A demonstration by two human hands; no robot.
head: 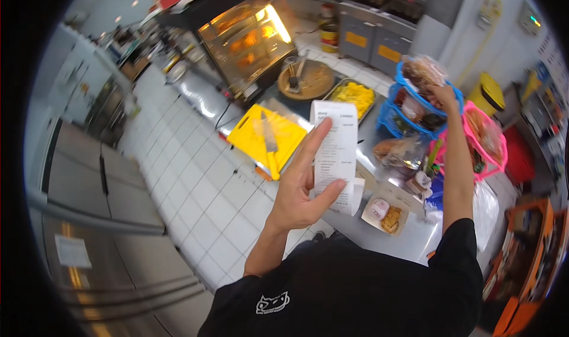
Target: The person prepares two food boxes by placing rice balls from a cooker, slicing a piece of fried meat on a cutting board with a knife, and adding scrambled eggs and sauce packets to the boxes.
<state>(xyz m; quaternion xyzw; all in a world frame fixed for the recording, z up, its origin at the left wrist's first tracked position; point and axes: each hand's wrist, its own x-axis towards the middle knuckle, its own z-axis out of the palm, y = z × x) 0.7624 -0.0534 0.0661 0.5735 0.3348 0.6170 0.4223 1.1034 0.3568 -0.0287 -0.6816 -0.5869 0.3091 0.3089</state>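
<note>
My left hand (302, 181) holds up a long printed paper receipt (335, 155), its thumb and a finger lying over the print. My right arm stretches far out, and my right hand (442, 98) reaches onto clear plastic bags (424, 72) in the upper blue plastic basket (455, 98); its fingertips are partly hidden, so a hold is uncertain. An open carton box (400, 223) on the steel table (418, 243) contains a wrapped round item (379, 209) and a piece of fried chicken (391, 219). Bagged bread or similar food (395, 152) lies below the blue baskets.
A yellow cutting board (249, 137) bears a yellow-handled knife (270, 146). Behind are a round wooden board (318, 81), a tray of yellow food (355, 98) and a lit glass warming cabinet (249, 44). Pink baskets (493, 166) stand at right; a steel refrigerator (129, 257) is at left.
</note>
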